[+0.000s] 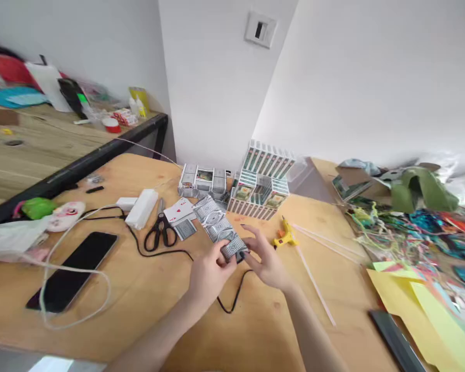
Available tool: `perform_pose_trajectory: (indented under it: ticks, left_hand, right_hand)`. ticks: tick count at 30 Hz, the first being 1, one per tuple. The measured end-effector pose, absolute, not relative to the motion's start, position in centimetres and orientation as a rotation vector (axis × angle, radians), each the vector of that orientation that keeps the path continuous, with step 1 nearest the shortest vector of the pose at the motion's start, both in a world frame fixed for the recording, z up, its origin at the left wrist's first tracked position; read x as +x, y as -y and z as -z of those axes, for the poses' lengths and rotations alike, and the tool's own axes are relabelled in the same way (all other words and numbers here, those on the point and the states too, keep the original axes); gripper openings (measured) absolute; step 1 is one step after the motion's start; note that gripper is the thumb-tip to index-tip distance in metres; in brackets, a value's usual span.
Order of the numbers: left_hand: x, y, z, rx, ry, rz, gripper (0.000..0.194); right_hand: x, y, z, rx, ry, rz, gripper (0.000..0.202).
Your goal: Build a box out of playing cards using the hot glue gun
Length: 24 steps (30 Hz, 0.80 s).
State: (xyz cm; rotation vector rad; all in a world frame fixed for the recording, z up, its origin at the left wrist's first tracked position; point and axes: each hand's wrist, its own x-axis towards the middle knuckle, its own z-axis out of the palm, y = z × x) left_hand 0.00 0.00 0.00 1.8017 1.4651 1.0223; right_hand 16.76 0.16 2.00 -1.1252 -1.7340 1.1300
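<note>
In the middle of the table, my left hand pinches the near end of a long strip of grey-backed playing cards. My right hand closes on the same end from the other side, thumb and fingertips at its edge. The strip slants away to the upper left. Beyond it are a block built of grey cards and a taller stack of small green-and-white boxes or folded cards. Loose playing cards, one showing red hearts, lie left of the strip. A yellow glue gun rests right of my right hand.
Black-handled scissors, a white power block and a phone under a white cable lie to the left. Clear glue sticks lie to the right. Yellow paper and tangled yarn crowd the right edge.
</note>
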Motion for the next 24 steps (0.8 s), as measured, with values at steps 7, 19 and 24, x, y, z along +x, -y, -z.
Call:
perform_pose_trajectory:
  ticks: [7,19,24]
  left_hand:
    - [-1.4,-1.0,0.1,1.736,-1.466,-1.032,0.031]
    - [-1.7,-1.7,-2.6,2.11,-1.609,-0.945,0.025]
    - [-1.4,-2.0,-3.0,2.143,-1.548,-0.84,0.026]
  right_hand:
    - [17.9,0.6,-1.8,-1.093,1.629,-1.128,0.052]
    - [16.6,-0.1,-0.8,-1.32,1.674,-0.972,0.028]
    - [16.3,0.1,-1.3,-1.298,1.718,-0.897,0.028]
